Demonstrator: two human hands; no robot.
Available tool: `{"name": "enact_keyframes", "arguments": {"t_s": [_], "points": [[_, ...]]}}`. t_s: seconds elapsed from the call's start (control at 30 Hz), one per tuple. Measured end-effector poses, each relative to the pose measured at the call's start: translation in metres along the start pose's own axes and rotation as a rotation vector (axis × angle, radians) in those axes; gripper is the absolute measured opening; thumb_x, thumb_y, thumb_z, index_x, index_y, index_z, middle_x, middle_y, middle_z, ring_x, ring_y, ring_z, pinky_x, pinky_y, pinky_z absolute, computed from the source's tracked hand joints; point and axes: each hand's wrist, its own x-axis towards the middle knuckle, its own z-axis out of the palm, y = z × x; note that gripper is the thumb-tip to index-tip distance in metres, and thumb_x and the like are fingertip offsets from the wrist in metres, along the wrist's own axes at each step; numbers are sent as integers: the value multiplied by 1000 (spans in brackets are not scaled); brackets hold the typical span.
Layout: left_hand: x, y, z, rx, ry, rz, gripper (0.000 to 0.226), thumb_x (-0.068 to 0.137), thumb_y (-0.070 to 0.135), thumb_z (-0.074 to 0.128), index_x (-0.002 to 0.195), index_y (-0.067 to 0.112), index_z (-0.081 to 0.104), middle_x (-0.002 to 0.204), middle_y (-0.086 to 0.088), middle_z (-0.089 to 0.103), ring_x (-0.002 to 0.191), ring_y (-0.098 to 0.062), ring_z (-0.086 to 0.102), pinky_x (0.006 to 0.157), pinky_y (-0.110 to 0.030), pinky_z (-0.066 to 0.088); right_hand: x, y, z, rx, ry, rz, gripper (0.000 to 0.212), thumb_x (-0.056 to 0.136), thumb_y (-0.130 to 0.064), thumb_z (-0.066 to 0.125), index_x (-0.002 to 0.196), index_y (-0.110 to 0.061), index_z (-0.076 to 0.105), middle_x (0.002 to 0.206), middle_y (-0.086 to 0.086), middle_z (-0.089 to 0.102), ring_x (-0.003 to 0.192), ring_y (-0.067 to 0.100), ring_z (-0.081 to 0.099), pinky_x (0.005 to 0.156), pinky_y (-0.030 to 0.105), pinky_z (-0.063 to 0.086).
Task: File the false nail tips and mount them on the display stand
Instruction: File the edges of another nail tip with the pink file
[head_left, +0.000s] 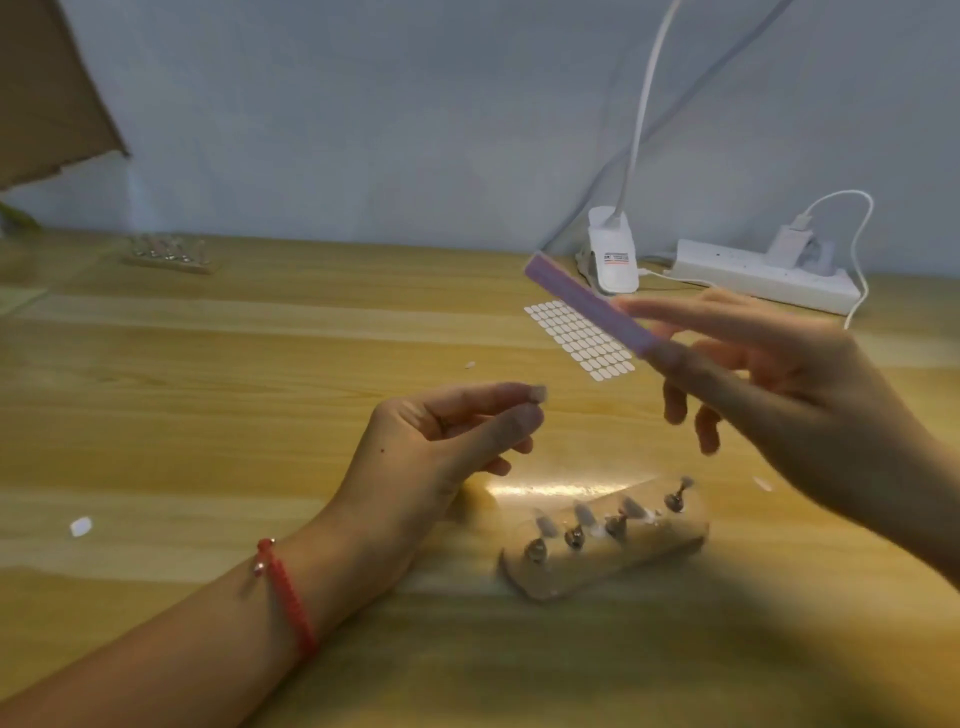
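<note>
Your left hand (447, 441): thumb and forefinger pinch one false nail tip (538, 393), held above the table (260, 364). Your right hand (769, 384): fingers grip a purple nail file (587, 306), its free end pointing to 10 o'clock. Display stand (608, 540): on the table at 4 o'clock from your left hand, adhesive-tab sheet (579, 340) at its 12 o'clock.

We seem to be at a small craft desk for nail work, more a home or studio corner than a shop floor. A pale wooden worktop (208, 415) meets a plain grey-blue wall (363, 130). At the back stand a white clip-on lamp (613, 254) and a power strip (763, 278) with a charger plugged in. We also see a sheet of sticky tabs (579, 340), a wooden display stand (608, 540) close by, a second stand (169, 254) far left, and a cardboard flap (47, 93).
</note>
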Motion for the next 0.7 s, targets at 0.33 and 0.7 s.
{"name": "enact_keyframes", "arguments": {"t_s": [0.33, 0.7], "points": [[-1, 0, -1, -47, -1, 0, 29, 59, 26, 73, 87, 19, 78, 79, 6, 74, 73, 3, 65, 65, -8, 47, -15, -14, 26, -180, -111, -76, 36, 92, -53, 49, 128, -59, 49, 108, -22, 46, 95, -4, 50, 70, 7, 40], [-1, 2, 5, 26, 34, -17, 34, 55, 37, 72, 88, 28, 77, 78, 11, 74, 71, 7, 64, 62, -6, 46, -11, -16, 29, -83, -114, -45, 38, 89, -48, 49, 125, -58, 52, 108, -20, 48, 97, 4, 51, 67, 11, 43]]}}
